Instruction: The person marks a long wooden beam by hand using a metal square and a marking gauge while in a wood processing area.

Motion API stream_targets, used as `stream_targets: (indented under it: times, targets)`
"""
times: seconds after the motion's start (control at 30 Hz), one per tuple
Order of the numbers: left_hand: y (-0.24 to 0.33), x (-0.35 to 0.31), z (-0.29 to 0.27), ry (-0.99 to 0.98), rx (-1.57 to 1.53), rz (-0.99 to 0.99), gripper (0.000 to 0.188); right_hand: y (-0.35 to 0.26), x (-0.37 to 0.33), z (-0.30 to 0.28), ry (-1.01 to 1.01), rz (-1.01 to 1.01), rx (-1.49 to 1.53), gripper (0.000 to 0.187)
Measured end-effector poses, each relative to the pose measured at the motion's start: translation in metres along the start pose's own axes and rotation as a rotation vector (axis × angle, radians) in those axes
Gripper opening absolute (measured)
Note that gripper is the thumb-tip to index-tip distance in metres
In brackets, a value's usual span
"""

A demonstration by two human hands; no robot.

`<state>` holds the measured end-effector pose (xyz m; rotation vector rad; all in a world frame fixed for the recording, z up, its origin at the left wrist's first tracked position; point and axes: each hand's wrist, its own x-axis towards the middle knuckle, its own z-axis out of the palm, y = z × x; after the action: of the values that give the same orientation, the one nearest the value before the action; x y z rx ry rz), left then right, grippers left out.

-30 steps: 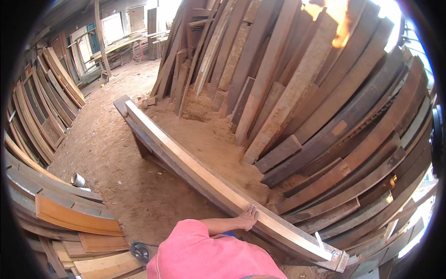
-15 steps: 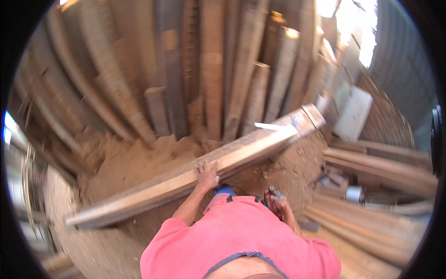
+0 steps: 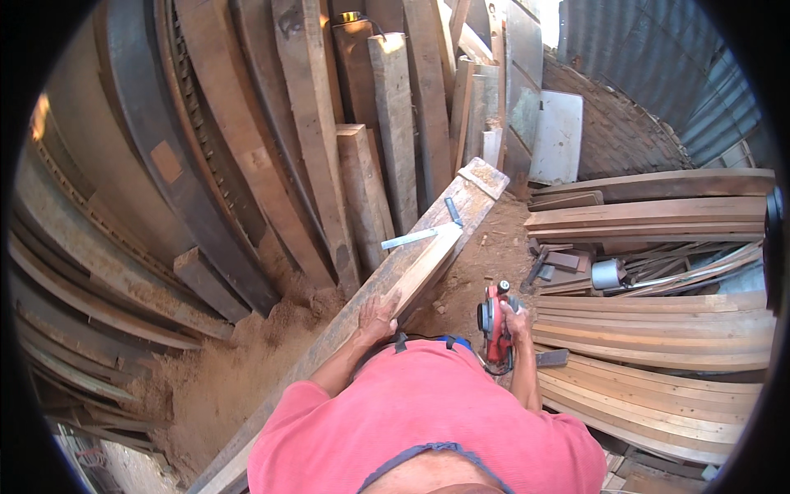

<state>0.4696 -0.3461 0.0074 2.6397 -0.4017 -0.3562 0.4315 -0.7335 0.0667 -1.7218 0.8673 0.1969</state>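
A long pale wooden piece (image 3: 425,265) lies on a wide, worn plank (image 3: 477,189) that slants from lower left to upper right. My left hand (image 3: 376,320) rests on the pale piece, fingers stretched out and holding nothing. In my right hand (image 3: 517,321) is a red electric planer (image 3: 497,333) with a black front knob, gripped by its handle and held off the wood at my right side. A try square (image 3: 421,236), with a silver blade and a dark blue stock, lies across the far end of the plank.
Tall boards (image 3: 317,132) lean upright along the far side. Sawdust (image 3: 247,375) covers the ground at the left. Stacked planks (image 3: 650,329) fill the right, with a grey metal can (image 3: 607,274) among scraps. Corrugated sheeting (image 3: 650,66) stands at the back right.
The view has swung to the right, showing more stacked planks. My left hand stays on the wood. The planer has come out from beside my body into fuller sight.
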Motion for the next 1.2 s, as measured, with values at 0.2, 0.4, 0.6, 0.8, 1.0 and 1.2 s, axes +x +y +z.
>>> stream_targets:
  times: [0.2,0.4,0.6,0.8,1.0,1.2]
  targets:
    - [0.034,0.066,-0.020,-0.105,-0.161,-0.047,0.075,-0.081,0.072,-0.004,0.045,-0.142,0.053,0.024]
    - [0.033,0.095,-0.027,-0.114,-0.217,-0.378,0.065,-0.167,0.167,0.013,-0.136,-0.219,-0.049,0.020]
    - [0.035,0.113,-0.016,-0.119,-0.196,-0.743,0.064,-0.214,0.295,0.057,-0.407,-0.619,-0.387,0.025]
    - [0.057,0.121,0.006,0.138,-0.005,-1.048,0.064,-0.256,0.381,0.086,-0.748,-0.390,-0.635,0.047]
    - [0.113,0.154,0.028,0.430,0.025,-1.546,0.077,-0.270,0.435,0.092,-1.008,-0.332,-0.639,0.022]
    - [0.167,0.202,0.043,0.570,0.084,-1.485,0.088,-0.325,0.387,0.108,-0.512,-1.177,-1.318,0.063]
